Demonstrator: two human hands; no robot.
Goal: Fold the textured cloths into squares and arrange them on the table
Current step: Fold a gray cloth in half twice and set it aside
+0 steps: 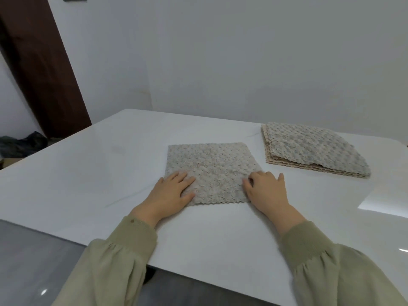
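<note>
A grey-beige textured cloth (pixel 212 168) lies flat on the white table (pixel 99 173), roughly square. My left hand (pixel 174 191) rests palm down on its near left corner, fingers spread. My right hand (pixel 265 191) lies on its near right corner, fingers curled at the cloth's edge; whether it pinches the cloth I cannot tell. A stack of several textured cloths (pixel 313 149) lies to the back right, apart from both hands.
The table's near edge runs diagonally below my green sleeves, with grey floor (pixel 33 261) beyond it at the left. A white wall stands behind the table. A dark wooden door frame (pixel 44 69) and a dark bundle (pixel 22 144) are at far left.
</note>
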